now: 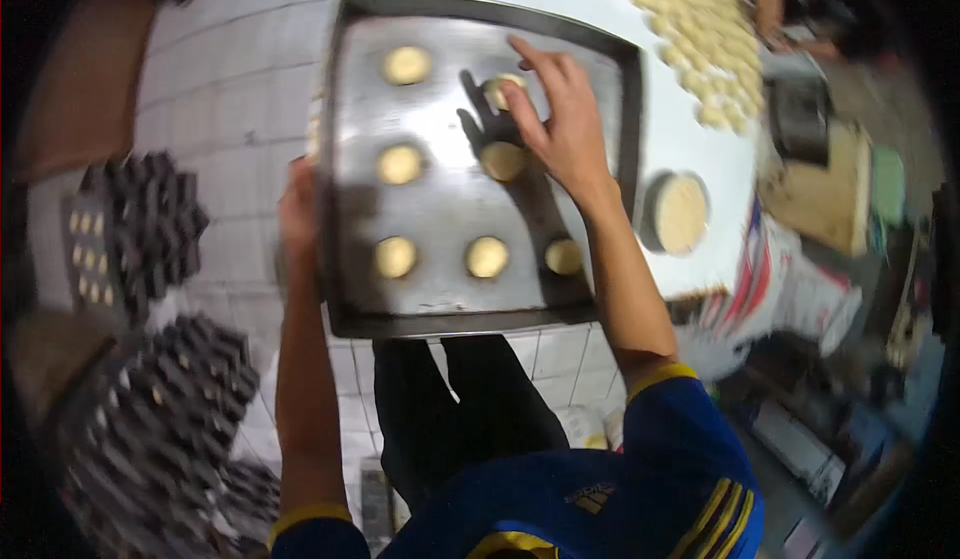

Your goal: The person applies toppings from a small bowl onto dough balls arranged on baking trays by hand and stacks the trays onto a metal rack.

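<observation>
Dough rounds are lying on a metal baking tray [440,229] occupying the upper centre of the frame. The right hand [560,119] is reaching over the tray, its grip spread, fingertips [522,51] resting beside one dough round [503,89] near the tray's upper right. Six further rounds are sitting apart across the tray. The left hand [298,209] is gripping the tray's left edge, fingers pressed closed around the rim. Right of the tray, a white desk [690,149] is carrying a flat dough disc [680,214] and a heap of small dough pieces [695,24] at upper right. Dark stacked moulds [150,224] are lying at left on the tiled floor [235,89].
</observation>
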### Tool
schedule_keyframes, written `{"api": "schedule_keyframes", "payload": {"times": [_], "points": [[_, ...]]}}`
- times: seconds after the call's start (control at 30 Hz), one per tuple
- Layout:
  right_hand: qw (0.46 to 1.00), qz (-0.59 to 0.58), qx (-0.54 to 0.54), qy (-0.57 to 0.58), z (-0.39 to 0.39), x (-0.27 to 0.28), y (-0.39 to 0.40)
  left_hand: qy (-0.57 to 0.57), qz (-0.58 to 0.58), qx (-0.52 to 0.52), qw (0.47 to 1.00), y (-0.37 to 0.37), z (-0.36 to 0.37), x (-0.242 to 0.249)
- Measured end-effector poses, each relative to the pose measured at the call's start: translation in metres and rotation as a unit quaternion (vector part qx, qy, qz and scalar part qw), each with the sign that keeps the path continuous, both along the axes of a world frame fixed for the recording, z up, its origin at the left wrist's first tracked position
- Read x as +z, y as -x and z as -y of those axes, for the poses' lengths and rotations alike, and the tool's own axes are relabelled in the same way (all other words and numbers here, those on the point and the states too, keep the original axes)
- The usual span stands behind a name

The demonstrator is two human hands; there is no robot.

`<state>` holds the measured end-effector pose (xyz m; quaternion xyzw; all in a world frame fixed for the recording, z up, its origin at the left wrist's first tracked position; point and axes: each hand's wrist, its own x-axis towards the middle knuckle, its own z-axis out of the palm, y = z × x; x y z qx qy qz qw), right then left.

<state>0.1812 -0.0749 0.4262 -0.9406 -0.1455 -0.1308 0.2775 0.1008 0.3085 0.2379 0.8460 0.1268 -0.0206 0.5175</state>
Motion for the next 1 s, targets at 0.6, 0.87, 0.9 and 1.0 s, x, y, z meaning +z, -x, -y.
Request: {"api": "schedule_keyframes", "payload": {"times": [0.6, 0.87, 0.9, 1.0], "points": [[0.867, -0.130, -0.342, 0.338, 0.265, -0.015, 0.162, 0.070, 0.020, -0.039, 0.997, 0.001, 0.018, 0.024], [0.895, -0.203, -0.328, -0.222, 0.239, 0.017, 0.193, -0.085, 0.047, -0.021, 0.995, -0.006, 0.018, 0.044], [0.874, -0.243, -0.338, -0.250, 0.203, 0.032, 0.197, -0.082, 0.005, -0.023, 0.996, -0.006, 0.021, 0.053], [0.892, -0.287, -0.204, -0.285, 0.123, 0.025, 0.213, -0.089, -0.018, -0.030, 0.995, -0.006, 0.023, 0.066]]}}
